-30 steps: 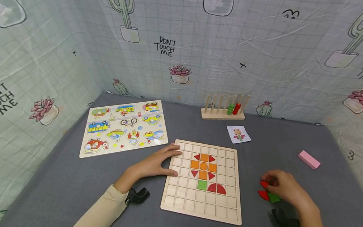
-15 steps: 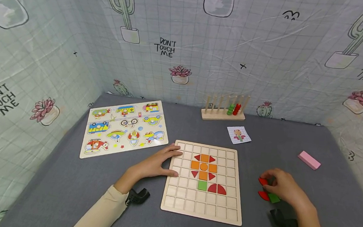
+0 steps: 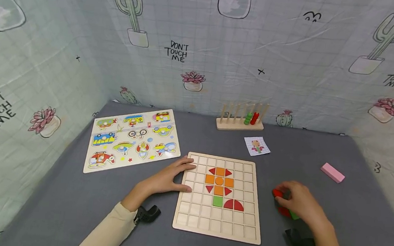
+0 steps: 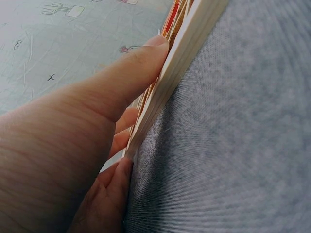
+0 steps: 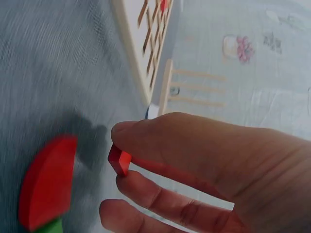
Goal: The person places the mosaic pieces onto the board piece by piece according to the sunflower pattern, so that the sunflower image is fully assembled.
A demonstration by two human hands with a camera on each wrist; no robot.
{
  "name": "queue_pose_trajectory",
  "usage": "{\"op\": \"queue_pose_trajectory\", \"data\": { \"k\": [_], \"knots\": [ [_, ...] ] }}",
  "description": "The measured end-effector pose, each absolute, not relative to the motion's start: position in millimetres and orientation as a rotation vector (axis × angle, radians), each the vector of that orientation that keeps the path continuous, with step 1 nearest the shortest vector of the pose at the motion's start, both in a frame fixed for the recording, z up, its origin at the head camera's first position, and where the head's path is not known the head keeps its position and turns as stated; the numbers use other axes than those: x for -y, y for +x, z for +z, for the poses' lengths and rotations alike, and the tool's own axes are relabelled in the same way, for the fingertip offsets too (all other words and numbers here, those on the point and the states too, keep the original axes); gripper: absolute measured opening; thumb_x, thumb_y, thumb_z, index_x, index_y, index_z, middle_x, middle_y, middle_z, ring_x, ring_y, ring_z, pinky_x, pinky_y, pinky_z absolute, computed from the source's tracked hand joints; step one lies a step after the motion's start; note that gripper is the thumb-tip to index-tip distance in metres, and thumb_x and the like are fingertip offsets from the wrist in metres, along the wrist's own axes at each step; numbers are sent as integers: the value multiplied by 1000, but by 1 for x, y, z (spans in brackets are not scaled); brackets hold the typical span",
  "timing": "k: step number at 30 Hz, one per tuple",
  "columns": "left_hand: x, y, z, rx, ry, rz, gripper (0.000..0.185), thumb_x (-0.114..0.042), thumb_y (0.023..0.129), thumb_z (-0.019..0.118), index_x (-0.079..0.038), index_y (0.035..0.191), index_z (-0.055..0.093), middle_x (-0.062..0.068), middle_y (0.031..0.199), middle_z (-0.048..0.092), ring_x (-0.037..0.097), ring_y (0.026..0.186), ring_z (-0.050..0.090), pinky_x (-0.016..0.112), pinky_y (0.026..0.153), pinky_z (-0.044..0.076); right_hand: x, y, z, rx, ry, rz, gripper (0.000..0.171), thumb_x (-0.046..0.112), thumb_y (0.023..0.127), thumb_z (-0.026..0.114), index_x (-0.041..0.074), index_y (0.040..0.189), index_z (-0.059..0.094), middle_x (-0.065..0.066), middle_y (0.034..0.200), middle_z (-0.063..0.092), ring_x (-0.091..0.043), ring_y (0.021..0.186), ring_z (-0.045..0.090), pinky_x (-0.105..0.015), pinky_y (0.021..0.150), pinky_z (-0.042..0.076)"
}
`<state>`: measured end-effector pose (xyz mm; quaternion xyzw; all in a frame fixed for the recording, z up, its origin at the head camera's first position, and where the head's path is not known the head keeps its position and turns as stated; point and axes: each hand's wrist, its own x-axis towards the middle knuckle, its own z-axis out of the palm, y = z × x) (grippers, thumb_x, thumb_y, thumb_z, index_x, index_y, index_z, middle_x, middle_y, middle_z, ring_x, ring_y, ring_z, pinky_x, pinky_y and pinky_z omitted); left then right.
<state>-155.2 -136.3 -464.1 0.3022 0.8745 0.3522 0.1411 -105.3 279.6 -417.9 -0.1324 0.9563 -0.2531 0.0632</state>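
My right hand [image 3: 300,200] pinches a small red wooden piece [image 5: 119,160] between thumb and fingertips, just over the table right of the grid board. Beneath it lie a red quarter-circle piece [image 5: 48,182] and a green piece [image 3: 294,215], partly hidden by the hand in the head view. The wooden grid board [image 3: 188,219] bears orange squares, an orange circle, red triangles, a green square [image 3: 217,201] and two red quarter circles [image 3: 233,205] side by side. My left hand [image 3: 164,178] rests on the board's left edge, thumb and fingers spread along it.
A vehicle puzzle board [image 3: 116,163] lies at the back left. Behind the grid board stand a peg rack [image 3: 233,125] with green and red beads and a small picture card [image 3: 257,146]. A pink block [image 3: 332,172] lies at the right. Printed cloth walls enclose the table.
My right hand has lifted the red piece off the small pile and moved a little left toward the board. The left hand keeps its place on the board.
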Motion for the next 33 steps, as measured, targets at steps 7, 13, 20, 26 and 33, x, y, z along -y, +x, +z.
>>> {"op": "queue_pose_trajectory", "data": {
  "k": [7, 13, 20, 26, 33],
  "knots": [
    [138, -157, -463, -2538, 877, 1013, 73, -40, 83, 77, -17, 146, 46, 3, 158, 28, 25, 150, 12, 50, 116, 23, -253, -99, -413, -2912, -435, -797, 21, 9, 80, 78, 0, 97, 71, -5, 89, 63, -11, 66, 48, -27, 57, 44],
    [137, -157, -464, -2531, 876, 991, 74, -41, 83, 77, -16, 146, 46, 3, 158, 28, 25, 150, 14, 49, 116, 25, -228, -91, -416, -2886, -469, -841, 22, 9, 79, 80, 4, 98, 70, -3, 89, 60, -10, 65, 47, -24, 56, 44],
    [137, -157, -463, -2526, 873, 1010, 73, -38, 83, 77, -15, 145, 47, 4, 158, 29, 27, 149, 14, 51, 116, 25, -204, -89, -416, -2864, -507, -863, 22, 8, 78, 80, 4, 98, 70, -2, 88, 60, -12, 69, 49, -23, 56, 45],
    [138, -156, -464, -2525, 874, 1008, 73, -39, 84, 77, -15, 145, 47, 4, 158, 28, 26, 149, 14, 50, 116, 24, -186, -88, -415, -2822, -549, -887, 21, 10, 80, 79, 6, 99, 70, 0, 89, 60, -10, 66, 48, -21, 54, 44],
    [138, -155, -464, -2516, 848, 1014, 73, -39, 84, 77, -15, 146, 46, 3, 158, 28, 25, 150, 11, 51, 116, 23, -167, -88, -415, -2806, -669, -877, 22, 10, 82, 78, 7, 103, 71, 1, 93, 61, -8, 65, 47, -20, 53, 42]
  ]
}}
